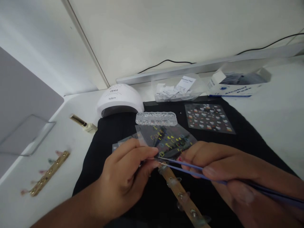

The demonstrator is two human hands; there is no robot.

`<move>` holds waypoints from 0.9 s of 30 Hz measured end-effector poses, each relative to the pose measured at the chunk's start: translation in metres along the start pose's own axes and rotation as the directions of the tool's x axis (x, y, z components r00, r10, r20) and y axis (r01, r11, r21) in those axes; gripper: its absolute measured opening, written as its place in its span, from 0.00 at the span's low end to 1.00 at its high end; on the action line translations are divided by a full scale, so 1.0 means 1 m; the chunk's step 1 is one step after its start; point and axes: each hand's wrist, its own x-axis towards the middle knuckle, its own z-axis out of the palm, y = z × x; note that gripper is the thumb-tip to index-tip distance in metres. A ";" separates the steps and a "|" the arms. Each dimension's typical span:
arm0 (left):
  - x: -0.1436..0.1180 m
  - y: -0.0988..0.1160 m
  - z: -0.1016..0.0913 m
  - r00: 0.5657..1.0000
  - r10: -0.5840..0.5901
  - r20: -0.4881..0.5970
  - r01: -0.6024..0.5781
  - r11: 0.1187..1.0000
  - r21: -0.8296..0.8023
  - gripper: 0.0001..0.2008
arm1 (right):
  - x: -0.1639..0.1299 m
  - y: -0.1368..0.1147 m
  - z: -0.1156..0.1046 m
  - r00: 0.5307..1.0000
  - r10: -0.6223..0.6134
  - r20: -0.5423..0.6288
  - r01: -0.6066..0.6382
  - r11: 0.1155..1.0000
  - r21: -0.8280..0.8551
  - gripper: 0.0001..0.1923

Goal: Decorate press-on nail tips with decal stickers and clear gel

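My right hand (220,167) is closed around a pair of blue tweezers (190,169), whose thin tips point left and stand slightly apart. Those tips meet the pinched thumb and forefinger of my left hand (130,171); what lies between these fingers is too small to make out. Behind the fingertips is a clear sticker sheet (168,137) with yellow and coloured designs, its right part behind my right hand's fingers. Below the tweezers runs a wooden nail-tip stand (187,201) bearing several clear nail tips, its far end beside my left fingertips.
A white nail lamp (120,98), a clear rhinestone case (156,118) and another sticker sheet (209,117) lie beyond my hands. An alcohol pad box (237,85) and a tub of packets (177,90) stand behind. Left are a polish bottle (83,123) and a gold nail-tip stand (48,174).
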 end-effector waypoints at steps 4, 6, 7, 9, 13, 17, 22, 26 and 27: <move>0.001 0.001 -0.002 0.998 0.060 -0.007 -0.060 0.998 0.026 0.08 | -0.003 0.002 -0.006 0.992 0.015 0.129 -0.010 0.999 -0.039 0.12; 0.001 0.002 -0.003 0.996 0.084 0.004 -0.085 0.996 0.041 0.08 | -0.005 0.001 -0.007 0.992 0.019 0.125 -0.016 1.000 -0.026 0.11; 0.002 0.002 -0.004 0.995 0.098 0.014 -0.099 0.994 0.053 0.08 | -0.005 0.000 -0.007 0.993 0.017 0.119 -0.015 1.000 -0.018 0.11; 0.003 0.003 -0.006 0.992 0.119 0.034 -0.121 0.990 0.076 0.07 | -0.005 -0.002 -0.006 0.992 0.029 0.126 -0.028 1.000 -0.005 0.11; 0.006 0.004 -0.009 0.992 0.121 0.038 -0.123 0.991 0.057 0.06 | 0.000 -0.004 -0.004 0.986 0.029 0.163 -0.033 0.999 0.019 0.10; 0.006 0.004 -0.009 0.992 0.118 0.035 -0.119 0.992 0.041 0.07 | 0.003 -0.005 -0.003 0.987 0.030 0.158 -0.036 0.999 0.034 0.10; 0.006 0.006 -0.011 0.990 0.122 0.065 -0.126 0.991 0.052 0.08 | 0.004 -0.003 -0.003 0.984 0.031 0.175 -0.040 0.998 0.051 0.10; 0.007 0.007 -0.012 0.988 0.137 0.074 -0.141 0.989 0.044 0.08 | 0.004 0.001 -0.003 0.986 0.003 0.169 -0.015 0.998 0.068 0.11; 0.007 0.006 -0.012 0.987 0.139 0.080 -0.143 0.989 0.039 0.08 | 0.004 0.001 -0.003 0.986 0.002 0.169 -0.014 0.997 0.075 0.12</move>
